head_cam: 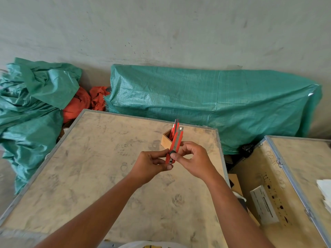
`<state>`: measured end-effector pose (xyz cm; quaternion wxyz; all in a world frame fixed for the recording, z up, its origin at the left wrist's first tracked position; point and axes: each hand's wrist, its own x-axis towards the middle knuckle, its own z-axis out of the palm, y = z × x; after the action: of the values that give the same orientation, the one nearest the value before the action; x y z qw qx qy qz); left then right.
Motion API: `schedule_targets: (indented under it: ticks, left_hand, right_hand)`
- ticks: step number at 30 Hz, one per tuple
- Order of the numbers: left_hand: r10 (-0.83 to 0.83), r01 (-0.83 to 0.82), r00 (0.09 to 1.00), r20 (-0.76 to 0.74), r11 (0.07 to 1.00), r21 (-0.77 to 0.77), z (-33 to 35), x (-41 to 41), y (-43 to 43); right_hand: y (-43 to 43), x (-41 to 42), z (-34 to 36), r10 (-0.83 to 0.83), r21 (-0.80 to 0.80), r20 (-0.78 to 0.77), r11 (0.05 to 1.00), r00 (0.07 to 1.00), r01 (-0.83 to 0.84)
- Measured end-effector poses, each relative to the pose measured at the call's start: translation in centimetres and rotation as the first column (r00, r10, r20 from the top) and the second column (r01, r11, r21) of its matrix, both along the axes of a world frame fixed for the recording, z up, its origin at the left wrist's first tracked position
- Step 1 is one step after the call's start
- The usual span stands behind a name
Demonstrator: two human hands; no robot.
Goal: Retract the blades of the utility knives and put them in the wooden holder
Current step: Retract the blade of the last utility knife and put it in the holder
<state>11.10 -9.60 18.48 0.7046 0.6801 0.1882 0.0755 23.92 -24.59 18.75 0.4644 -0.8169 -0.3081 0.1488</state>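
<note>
I hold a red utility knife (176, 143) upright between both hands above the plywood crate top (100, 167). My left hand (152, 164) pinches its lower end. My right hand (192, 158) has its thumb and fingers on the black slider knob. A short silver blade tip shows at the knife's top. Right behind it stands the small wooden holder (166, 138), with another red knife (176, 124) standing in it, its metal end sticking up. The held knife hides part of the holder.
Green tarpaulin (215, 104) covers a long bundle behind the crate, and more tarp (30, 108) with orange cloth (80, 104) is heaped at the left. A second metal-edged crate (295, 176) stands to the right across a gap, with a white label on its side.
</note>
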Motion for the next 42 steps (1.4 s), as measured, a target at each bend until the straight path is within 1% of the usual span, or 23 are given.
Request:
schedule_targets:
  ticks: [3,6,10,13,16,18,23,25,31,37,40,42]
  left_hand:
    - [0.007,-0.007,1.0,0.0,1.0,0.003,0.1,-0.1,0.0]
    - [0.001,-0.001,1.0,0.007,1.0,0.02,0.2,0.0,-0.1]
    - [0.005,-0.006,1.0,0.016,0.999,0.036,0.3,0.4,-0.3]
    - [0.003,-0.004,1.0,0.018,0.999,0.033,0.2,0.7,-0.4]
    - [0.012,-0.012,1.0,0.023,1.0,0.017,0.1,1.1,-0.4]
    - [0.014,-0.014,1.0,0.026,1.0,0.015,-0.2,1.3,-0.5]
    - [0.012,-0.013,1.0,0.025,1.0,0.024,-0.5,2.2,-0.5]
    - [0.008,-0.009,1.0,0.017,0.999,0.037,-0.6,2.6,-0.3]
    - [0.011,-0.009,1.0,-0.028,0.997,0.073,-1.3,4.5,0.4]
    - [0.048,-0.032,0.994,-0.094,0.987,0.16,-2.3,7.7,1.6]
    - [0.053,-0.025,0.991,-0.119,0.974,0.226,-3.2,9.8,2.8]
    - [0.1,-0.05,0.982,-0.159,0.955,0.291,-4.0,11.2,3.6]
  right_hand:
    - [-0.3,-0.1,0.2,0.043,-0.003,-0.056,0.999,0.998,-0.043]
    - [-0.3,-0.1,0.3,0.078,0.023,-0.022,0.997,0.997,-0.077]
    - [-0.1,-0.1,0.4,-0.008,0.061,0.012,0.998,1.0,0.007]
    - [0.0,0.0,0.6,-0.034,0.039,-0.005,0.999,0.999,0.034]
    - [-0.2,0.3,0.7,0.032,0.042,-0.04,0.999,0.999,-0.03]
    - [-0.3,0.6,0.5,0.049,0.061,-0.001,0.997,0.999,-0.049]
    - [0.2,0.8,-0.5,-0.087,0.095,0.028,0.992,0.996,0.084]
    - [0.5,1.0,-0.8,-0.121,0.084,0.023,0.989,0.992,0.118]
    - [1.0,3.9,-1.3,-0.165,0.129,-0.179,0.973,0.97,0.19]
    - [2.1,7.9,-1.5,-0.195,0.129,-0.229,0.965,0.954,0.228]
    - [3.0,10.4,-2.0,-0.217,0.142,-0.22,0.958,0.951,0.251]
    - [3.7,12.0,-2.8,-0.252,0.129,-0.189,0.952,0.949,0.279]
